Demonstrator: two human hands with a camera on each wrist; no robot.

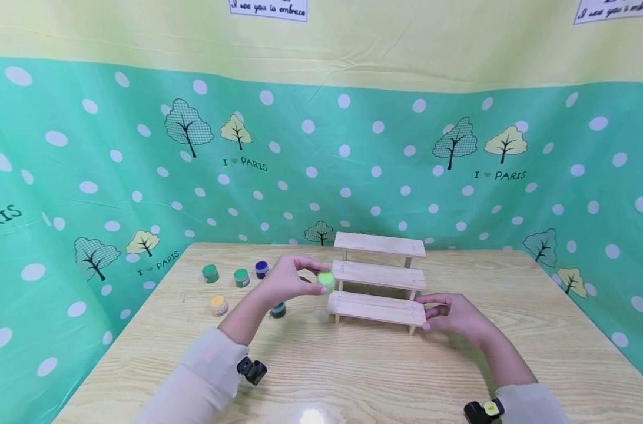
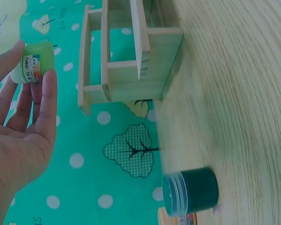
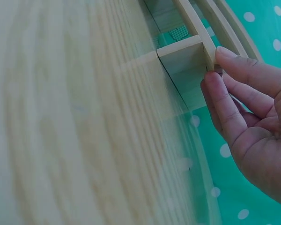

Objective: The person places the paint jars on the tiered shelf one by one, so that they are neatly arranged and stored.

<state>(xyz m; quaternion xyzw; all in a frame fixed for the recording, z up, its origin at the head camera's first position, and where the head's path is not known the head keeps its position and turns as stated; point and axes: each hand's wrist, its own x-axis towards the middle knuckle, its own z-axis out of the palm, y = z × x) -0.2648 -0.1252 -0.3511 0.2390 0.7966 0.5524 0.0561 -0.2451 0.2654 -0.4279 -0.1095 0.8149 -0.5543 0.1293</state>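
In the head view my left hand (image 1: 289, 281) pinches a small light-green paint jar (image 1: 325, 281) between thumb and fingers, just left of a three-tier wooden shelf (image 1: 377, 306). The left wrist view shows the same light-green jar (image 2: 37, 61) with a printed label, clear of the table and apart from the shelf. At the bottom step's right end, my right hand (image 1: 456, 318) grips the board. Seen by the right wrist camera, the thumb lies on one face of the board (image 3: 203, 33) and fingers on the other.
Left of the shelf stand two green jars (image 1: 210, 273) (image 1: 241, 278), a dark blue jar (image 1: 261, 270), a yellow-orange jar (image 1: 218, 305) and a dark green jar (image 1: 278, 310), partly behind the left arm. A printed cloth (image 1: 374, 159) hangs behind the wooden table (image 1: 353, 377).
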